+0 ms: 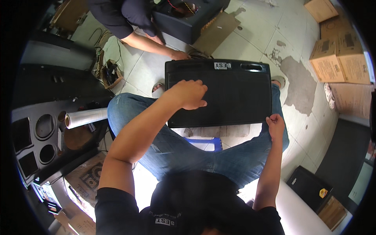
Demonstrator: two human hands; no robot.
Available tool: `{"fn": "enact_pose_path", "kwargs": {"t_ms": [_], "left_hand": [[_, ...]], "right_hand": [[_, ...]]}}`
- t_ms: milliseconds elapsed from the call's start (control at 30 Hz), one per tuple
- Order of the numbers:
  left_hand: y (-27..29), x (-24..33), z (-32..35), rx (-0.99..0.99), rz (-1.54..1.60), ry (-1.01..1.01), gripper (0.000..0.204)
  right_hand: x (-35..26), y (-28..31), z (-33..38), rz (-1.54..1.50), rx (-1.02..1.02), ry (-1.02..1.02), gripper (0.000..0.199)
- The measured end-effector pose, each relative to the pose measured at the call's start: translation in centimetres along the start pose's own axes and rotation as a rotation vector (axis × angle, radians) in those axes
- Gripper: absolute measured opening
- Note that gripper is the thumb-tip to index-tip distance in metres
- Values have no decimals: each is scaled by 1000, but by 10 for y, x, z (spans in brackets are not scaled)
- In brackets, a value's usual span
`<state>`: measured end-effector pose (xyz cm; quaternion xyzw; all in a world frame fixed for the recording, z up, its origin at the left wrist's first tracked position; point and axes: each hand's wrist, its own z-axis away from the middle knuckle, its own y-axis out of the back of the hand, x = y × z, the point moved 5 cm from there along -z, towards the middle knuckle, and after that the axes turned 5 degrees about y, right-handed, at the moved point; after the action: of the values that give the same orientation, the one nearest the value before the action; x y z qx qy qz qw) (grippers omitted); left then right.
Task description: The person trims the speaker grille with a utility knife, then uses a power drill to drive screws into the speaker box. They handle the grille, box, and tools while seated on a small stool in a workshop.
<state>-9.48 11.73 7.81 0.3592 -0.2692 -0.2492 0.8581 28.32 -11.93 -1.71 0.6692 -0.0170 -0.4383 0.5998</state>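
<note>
A black rectangular speaker box [231, 96], with a small label and recessed slots along its far edge, lies face up between my knees on wooden blocks [235, 130]. Over the left part of its face is my left hand [190, 95], fingers curled and thumb a little apart. Whatever sits under those fingers is hidden. My right hand [276, 124] is closed in a pinch at the near right corner of the box. Anything between its fingertips is too small to make out.
A co-worker's hand [180, 55] reaches the box's far left corner. Behind stands another black cabinet [176, 23] with loose wires. A clear film roll [87, 117] lies beside my left knee, near a grey speaker panel [43, 137]. Cardboard boxes [340, 58] are stacked at right.
</note>
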Motion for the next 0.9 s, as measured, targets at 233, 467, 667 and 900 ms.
{"fn": "enact_pose_path", "kwargs": {"t_ms": [233, 467, 667, 900], "left_hand": [[4, 9, 4, 10, 22, -69, 52], [-3, 10, 2, 15, 37, -117, 46], [-3, 13, -3, -104, 39, -134, 48], [-2, 15, -5, -122, 16, -127, 52]], "right_hand": [[34, -7, -5, -206, -22, -116, 16], [21, -5, 0, -333, -52, -145, 13], [9, 1, 8, -362, -71, -235, 11], [-4, 7, 16, -529, -59, -371, 10]]}}
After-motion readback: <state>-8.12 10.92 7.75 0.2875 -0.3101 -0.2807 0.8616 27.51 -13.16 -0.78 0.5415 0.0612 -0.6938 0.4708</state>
